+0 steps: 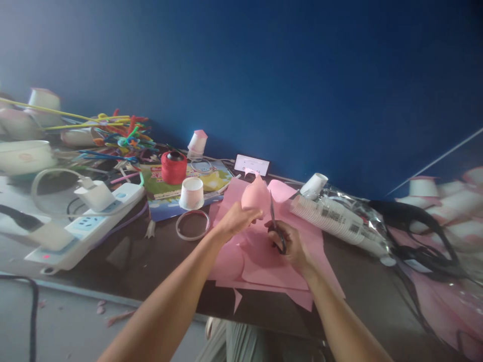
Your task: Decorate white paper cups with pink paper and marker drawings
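Observation:
My left hand [239,219] is closed on a cut piece of pink paper [255,195], which stands up from its fingers. In my right hand [289,243] is a pair of scissors [274,217], fingers through the handles and blades pointing up, close to the right edge of the held paper. Whether the blades touch the paper I cannot tell. Beneath both hands lie several pink sheets [271,269], some with curved cut edges. A small pink scrap [237,300] lies near the table's front edge.
Left of the sheets are a white paper cup [191,194], a roll of tape [192,225], red yarn [174,167] and a power strip [86,223]. Pipe cleaners [128,136] pile up behind. A sleeve of stacked cups [335,221] lies right; a phone [251,165] stands at the back.

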`<state>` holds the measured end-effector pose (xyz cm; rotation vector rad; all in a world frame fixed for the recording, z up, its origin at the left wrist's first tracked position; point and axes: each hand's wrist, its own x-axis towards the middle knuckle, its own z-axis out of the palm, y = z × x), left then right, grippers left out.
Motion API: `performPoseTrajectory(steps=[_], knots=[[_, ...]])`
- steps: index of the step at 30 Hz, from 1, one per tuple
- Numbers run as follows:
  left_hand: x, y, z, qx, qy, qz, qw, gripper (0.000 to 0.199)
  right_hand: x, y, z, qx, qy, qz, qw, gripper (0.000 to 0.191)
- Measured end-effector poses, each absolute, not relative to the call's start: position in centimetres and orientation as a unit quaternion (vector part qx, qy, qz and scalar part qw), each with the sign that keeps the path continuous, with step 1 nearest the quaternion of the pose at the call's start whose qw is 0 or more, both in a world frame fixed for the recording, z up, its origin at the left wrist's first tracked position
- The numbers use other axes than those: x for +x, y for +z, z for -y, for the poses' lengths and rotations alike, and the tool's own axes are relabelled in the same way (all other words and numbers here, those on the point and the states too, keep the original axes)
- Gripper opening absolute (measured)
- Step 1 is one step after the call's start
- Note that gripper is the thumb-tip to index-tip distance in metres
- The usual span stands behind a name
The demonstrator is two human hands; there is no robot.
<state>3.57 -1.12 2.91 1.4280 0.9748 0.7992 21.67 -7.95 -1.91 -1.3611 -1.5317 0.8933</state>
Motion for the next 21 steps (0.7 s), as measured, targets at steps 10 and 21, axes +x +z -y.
performPoseTrajectory(steps=[10,21], knots=[[3.83,3.3,1.39,0.601,0.336,-0.417,0.594,0.026,21.29,-1.06,7.98,-0.537,0.37,0.611,0.45,0.032],[3.87,3.14,1.36,0.605,0.339,-0.411,0.592,0.027,21.4,-1.42,7.86,-0.535,0.367,0.616,0.447,0.032]])
